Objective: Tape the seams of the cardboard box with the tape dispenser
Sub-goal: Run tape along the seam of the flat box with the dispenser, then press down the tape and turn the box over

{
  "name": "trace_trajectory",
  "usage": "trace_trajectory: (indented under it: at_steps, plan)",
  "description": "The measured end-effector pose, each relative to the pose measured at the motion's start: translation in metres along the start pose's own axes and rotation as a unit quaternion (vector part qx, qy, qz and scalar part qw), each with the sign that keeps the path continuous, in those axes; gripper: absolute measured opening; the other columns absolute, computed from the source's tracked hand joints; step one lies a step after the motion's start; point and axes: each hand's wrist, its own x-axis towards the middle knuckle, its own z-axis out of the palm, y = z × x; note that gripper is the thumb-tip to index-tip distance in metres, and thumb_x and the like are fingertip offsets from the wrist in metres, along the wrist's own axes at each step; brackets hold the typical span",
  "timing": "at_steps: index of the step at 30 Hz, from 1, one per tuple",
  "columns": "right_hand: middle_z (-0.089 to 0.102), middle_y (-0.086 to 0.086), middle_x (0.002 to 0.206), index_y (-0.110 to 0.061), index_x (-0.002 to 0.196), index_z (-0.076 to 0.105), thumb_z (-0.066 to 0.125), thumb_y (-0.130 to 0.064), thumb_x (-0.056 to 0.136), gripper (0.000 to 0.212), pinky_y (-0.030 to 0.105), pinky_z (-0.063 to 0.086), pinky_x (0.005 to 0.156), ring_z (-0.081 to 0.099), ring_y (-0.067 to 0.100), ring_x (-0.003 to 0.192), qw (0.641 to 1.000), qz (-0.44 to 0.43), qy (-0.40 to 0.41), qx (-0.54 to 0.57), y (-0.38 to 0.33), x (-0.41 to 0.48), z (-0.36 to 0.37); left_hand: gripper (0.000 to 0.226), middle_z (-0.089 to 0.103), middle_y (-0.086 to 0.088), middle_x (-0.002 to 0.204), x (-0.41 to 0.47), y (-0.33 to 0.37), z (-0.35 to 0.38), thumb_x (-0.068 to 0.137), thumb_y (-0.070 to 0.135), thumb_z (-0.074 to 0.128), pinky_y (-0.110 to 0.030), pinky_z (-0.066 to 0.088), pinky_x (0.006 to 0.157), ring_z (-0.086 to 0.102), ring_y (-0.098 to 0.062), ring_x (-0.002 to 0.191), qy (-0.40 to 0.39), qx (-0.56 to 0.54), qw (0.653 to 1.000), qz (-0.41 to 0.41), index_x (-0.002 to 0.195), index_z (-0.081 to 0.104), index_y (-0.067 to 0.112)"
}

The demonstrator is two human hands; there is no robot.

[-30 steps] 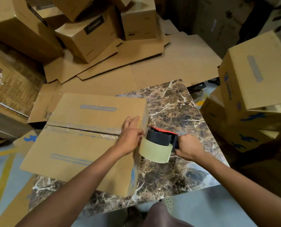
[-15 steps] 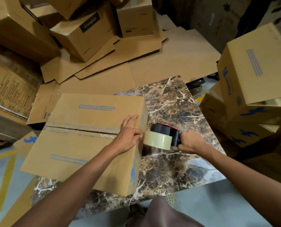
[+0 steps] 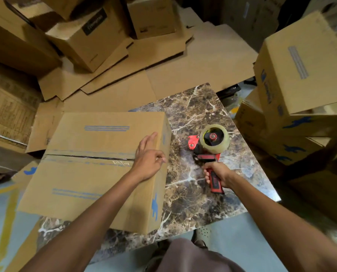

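Tape dispenser clear of cardboard box.
Right hand grasps its handle above the tabletop; left hand rests on the box's right end, fingers apparently relaxed.

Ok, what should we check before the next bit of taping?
1. Brown cardboard box rests on the marble table: ok.
2. Left hand rests on the box top: ok.
3. Right hand grips the handle of the red tape dispenser: ok.
4. Clear tape covers the middle seam: ok where visible; under the hand, cannot tell.
5. Dispenser touching the box: not ok, it is apart, over the table.
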Motion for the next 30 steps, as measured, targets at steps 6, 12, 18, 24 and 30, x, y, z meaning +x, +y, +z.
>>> trace_trajectory:
  at_steps: [6, 12, 18, 24, 30]
  plan:
    - [0.058, 0.006, 0.066, -0.01, 0.073, 0.057, 0.07, -0.045, 0.084, 0.039, 0.029, 0.041, 0.052, 0.06, 0.027, 0.064, 0.888, -0.085, 0.224, -0.393, -0.012, -0.032, -0.001, 0.011, 0.003, 0.003, 0.163, 0.001, 0.009, -0.009, 0.089, 0.034, 0.064, -0.047, 0.016, 0.116, 0.002, -0.023, 0.146, -0.033, 0.067, 0.997, -0.002, 0.087, 0.075, 0.031]
    - [0.067, -0.006, 0.088, -0.014, 0.102, 0.07, 0.069, -0.04, 0.088, 0.03, 0.022, 0.051, 0.066, 0.063, 0.009, 0.079, 0.92, -0.332, 0.117, -0.17, -0.016, -0.063, 0.089, 0.012, -0.008, 0.004, 0.163, 0.014, 0.022, -0.025, 0.087, 0.041, 0.065, -0.044, 0.022, 0.111, 0.009, -0.029, 0.142, -0.095, 0.138, 0.986, -0.023, 0.093, 0.075, 0.036]
    - [0.052, -0.01, 0.055, -0.011, 0.091, 0.067, 0.067, -0.019, 0.091, 0.008, 0.021, 0.047, 0.057, 0.048, 0.004, 0.052, 0.964, -0.203, -0.053, 0.165, 0.016, -0.028, 0.151, 0.008, -0.013, 0.007, 0.163, 0.03, 0.024, -0.035, 0.086, 0.04, 0.066, -0.043, 0.031, 0.1, 0.016, -0.03, 0.134, -0.154, 0.181, 0.971, -0.024, 0.089, 0.073, 0.039]
    - [0.057, -0.003, 0.054, -0.013, 0.073, 0.067, 0.071, -0.012, 0.087, 0.015, 0.013, 0.045, 0.044, 0.05, 0.004, 0.045, 0.962, -0.156, -0.02, 0.224, 0.018, -0.02, 0.161, 0.009, -0.014, 0.011, 0.162, 0.039, 0.02, -0.033, 0.083, 0.043, 0.07, -0.045, 0.034, 0.094, 0.016, -0.034, 0.133, -0.163, 0.206, 0.965, 0.006, 0.087, 0.074, 0.037]
    - [0.055, -0.004, 0.047, -0.012, 0.077, 0.059, 0.069, -0.013, 0.089, 0.016, 0.013, 0.038, 0.038, 0.047, 0.002, 0.039, 0.958, -0.129, 0.015, 0.254, 0.017, -0.018, 0.171, 0.049, 0.017, -0.011, 0.161, 0.044, 0.001, -0.042, 0.098, 0.038, 0.048, -0.046, 0.032, 0.109, 0.027, -0.038, 0.135, -0.08, 0.151, 0.981, 0.094, 0.143, 0.042, 0.02]
